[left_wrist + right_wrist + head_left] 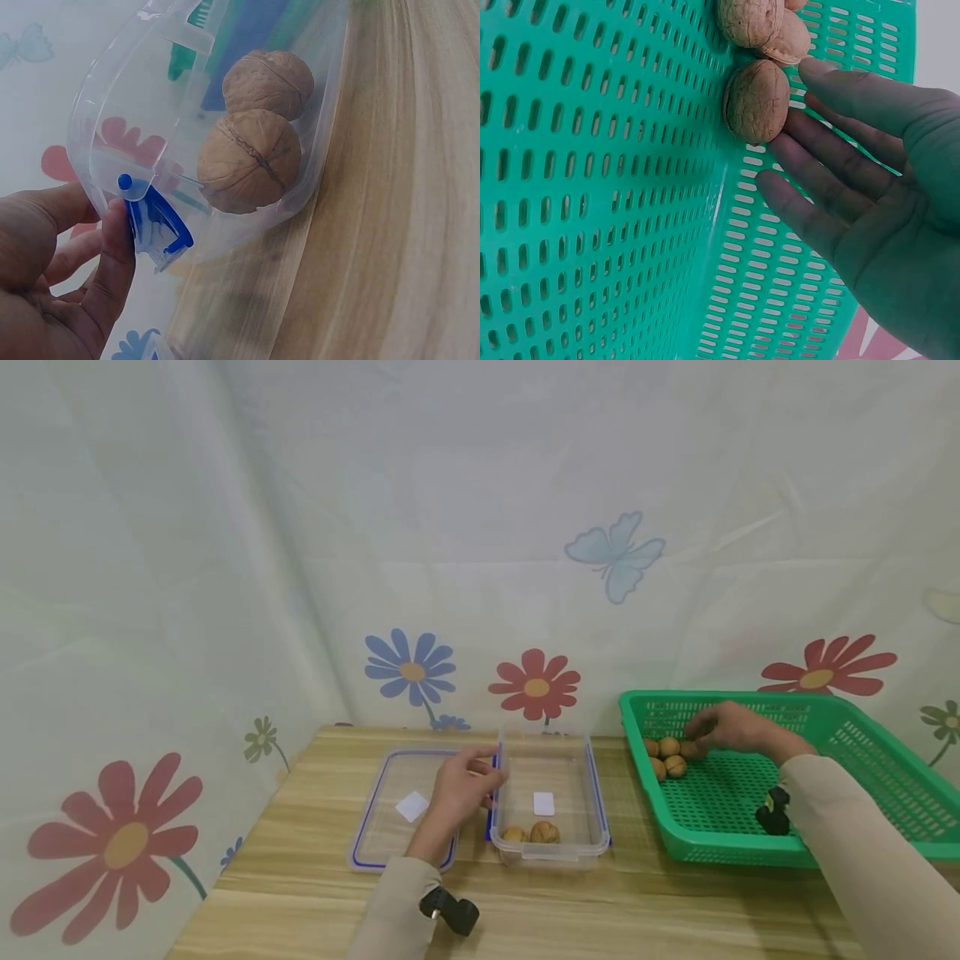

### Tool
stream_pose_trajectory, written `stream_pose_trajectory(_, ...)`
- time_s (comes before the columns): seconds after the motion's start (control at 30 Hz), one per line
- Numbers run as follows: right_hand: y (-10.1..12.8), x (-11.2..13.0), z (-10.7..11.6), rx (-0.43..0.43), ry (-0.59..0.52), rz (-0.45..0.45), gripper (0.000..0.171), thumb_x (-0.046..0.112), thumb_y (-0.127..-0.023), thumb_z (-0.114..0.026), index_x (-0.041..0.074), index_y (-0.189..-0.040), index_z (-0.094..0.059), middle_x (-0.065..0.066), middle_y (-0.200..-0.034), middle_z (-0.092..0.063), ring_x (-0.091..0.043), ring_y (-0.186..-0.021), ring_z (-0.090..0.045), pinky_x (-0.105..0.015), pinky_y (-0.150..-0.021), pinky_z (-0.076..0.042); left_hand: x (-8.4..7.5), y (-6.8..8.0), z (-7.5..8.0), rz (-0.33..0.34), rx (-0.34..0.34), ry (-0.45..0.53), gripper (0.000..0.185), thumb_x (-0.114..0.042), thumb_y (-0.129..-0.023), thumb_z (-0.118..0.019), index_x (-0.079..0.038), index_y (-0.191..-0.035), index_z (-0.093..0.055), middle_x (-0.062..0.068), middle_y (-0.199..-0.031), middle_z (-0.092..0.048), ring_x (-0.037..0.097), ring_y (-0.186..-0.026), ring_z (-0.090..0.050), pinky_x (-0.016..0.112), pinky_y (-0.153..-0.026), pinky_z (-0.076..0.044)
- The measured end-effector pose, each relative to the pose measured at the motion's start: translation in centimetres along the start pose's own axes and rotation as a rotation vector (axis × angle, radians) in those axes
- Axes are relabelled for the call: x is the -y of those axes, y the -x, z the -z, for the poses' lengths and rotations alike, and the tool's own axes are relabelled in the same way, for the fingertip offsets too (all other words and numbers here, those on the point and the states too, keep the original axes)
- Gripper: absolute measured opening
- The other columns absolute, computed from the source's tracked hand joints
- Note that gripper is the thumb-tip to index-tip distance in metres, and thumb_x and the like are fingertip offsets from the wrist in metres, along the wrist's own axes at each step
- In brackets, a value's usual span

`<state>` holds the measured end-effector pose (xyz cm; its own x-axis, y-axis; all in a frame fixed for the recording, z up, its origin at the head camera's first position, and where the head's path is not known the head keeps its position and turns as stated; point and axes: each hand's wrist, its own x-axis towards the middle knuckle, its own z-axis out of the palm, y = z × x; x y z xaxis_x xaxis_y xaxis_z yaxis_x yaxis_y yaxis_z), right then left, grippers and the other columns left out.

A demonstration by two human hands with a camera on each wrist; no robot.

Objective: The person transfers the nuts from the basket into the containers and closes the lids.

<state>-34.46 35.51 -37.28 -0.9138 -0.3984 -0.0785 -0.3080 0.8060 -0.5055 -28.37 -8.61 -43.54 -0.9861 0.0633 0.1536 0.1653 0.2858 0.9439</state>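
A clear plastic container (pixel 573 752) stands mid-table with two walnuts (pixel 544 832) at its near end, seen large in the left wrist view as walnuts (pixel 251 159). My left hand (pixel 483 772) holds the container's left rim, and the thumb (pixel 116 247) presses against its blue clasp (pixel 157 225). On the right, a green perforated basket (pixel 720 852) holds several walnuts (pixel 670 747) in its far left corner. My right hand (pixel 697 731) reaches over them with straight fingers (pixel 810 161); the fingertips touch one walnut (pixel 757 101) and hold nothing.
The container's clear lid (pixel 390 839) with blue trim lies flat to the left of the container, under my left forearm. A flowered curtain (pixel 480 568) closes off the back and left side. Bare wooden table (pixel 600 910) stretches along the front edge.
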Motion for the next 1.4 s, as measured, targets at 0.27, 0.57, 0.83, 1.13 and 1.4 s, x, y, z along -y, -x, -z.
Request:
stream_pose_trajectory(0.27,0.08,-0.09,0.05,0.057,-0.035,-0.038,0.039,0.008,-0.098,-0.075,-0.016,-0.126,-0.065,-0.031,-0.119,-0.069,-0.042,-0.104,-0.069,-0.055,-0.085,-0.064,0.05,-0.02,-0.02,0.004,-0.003,-0.011,0.044,-0.003,-0.096,-0.077,0.002,-0.138,-0.067,0.017,-0.101,-0.069,0.017,-0.059,-0.066,0.032,-0.056,-0.064)
stream_pose_trajectory(0.57,-0.19,-0.21,-0.2,0.048,-0.021,-0.035,0.034,0.005,-0.096,-0.075,-0.016,-0.121,-0.067,-0.027,-0.113,-0.071,-0.039,-0.099,-0.07,-0.053,-0.081,-0.064,0.02,0.22,0.08,0.003,-0.004,0.005,0.044,-0.003,-0.095,-0.077,0.001,-0.138,-0.067,0.017,-0.1,-0.069,0.017,-0.06,-0.066,0.033,-0.056,-0.065)
stream_pose_trajectory(0.83,-0.32,-0.24,-0.5,0.024,0.03,-0.011,0.025,0.001,-0.095,-0.073,-0.015,-0.114,-0.068,-0.019,-0.102,-0.071,-0.031,-0.089,-0.069,-0.048,-0.073,-0.063,0.07,0.17,0.09,0.015,0.004,0.007,0.043,-0.004,-0.096,-0.077,0.001,-0.138,-0.067,0.016,-0.101,-0.069,0.017,-0.06,-0.066,0.032,-0.057,-0.065)
stream_pose_trajectory(1.13,-0.52,-0.45,-0.57,0.026,0.073,-0.006,0.032,0.004,-0.093,-0.077,-0.016,-0.116,-0.069,-0.021,-0.103,-0.072,-0.037,-0.094,-0.069,-0.05,-0.077,-0.064,0.27,-0.1,-0.01,0.017,0.005,0.003,0.043,-0.004,-0.097,-0.076,0.0,-0.138,-0.067,0.016,-0.101,-0.069,0.016,-0.061,-0.066,0.033,-0.057,-0.065)
stream_pose_trajectory(1.4,-0.18,-0.53,-0.2,0.03,0.039,-0.013,0.029,0.005,-0.096,-0.073,-0.014,-0.118,-0.07,-0.022,-0.108,-0.072,-0.036,-0.096,-0.07,-0.051,-0.079,-0.064,0.14,-0.16,0.01,0.015,0.01,-0.005,0.043,-0.004,-0.097,-0.076,0.0,-0.139,-0.067,0.016,-0.102,-0.069,0.016,-0.061,-0.067,0.033,-0.058,-0.065)
